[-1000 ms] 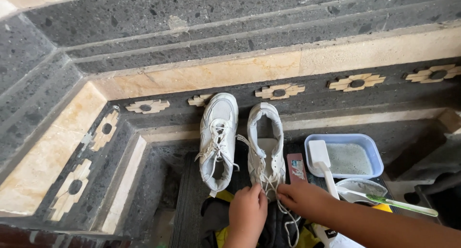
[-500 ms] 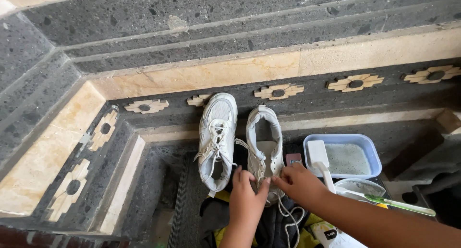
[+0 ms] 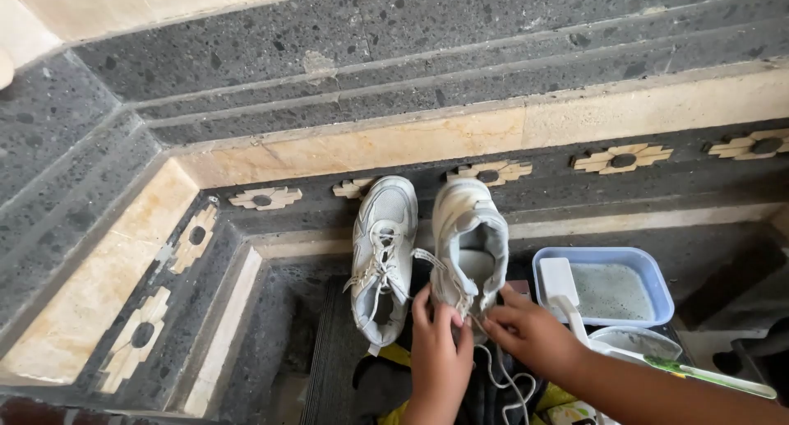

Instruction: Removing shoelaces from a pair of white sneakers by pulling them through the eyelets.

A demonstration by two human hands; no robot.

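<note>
Two white sneakers leaned against the dark speckled stone ledge (image 3: pixel 427 104), toes up near its band of flower-shaped inlays. Right of the right sneaker (image 3: pixel 470 244) sat a blue tub (image 3: pixel 657 287) of cloudy water with a white brush (image 3: pixel 563 289) standing in it, and below the tub a pale bowl (image 3: pixel 633 341). The left sneaker (image 3: pixel 382 256) stood just beside its mate, untouched. Both hands met at the right sneaker's heel end: the left hand (image 3: pixel 440 351) pressed against it with fingers together, the right hand (image 3: pixel 530 333) pinching the loose white lace (image 3: pixel 501 376), which trailed down between the wrists.
</note>
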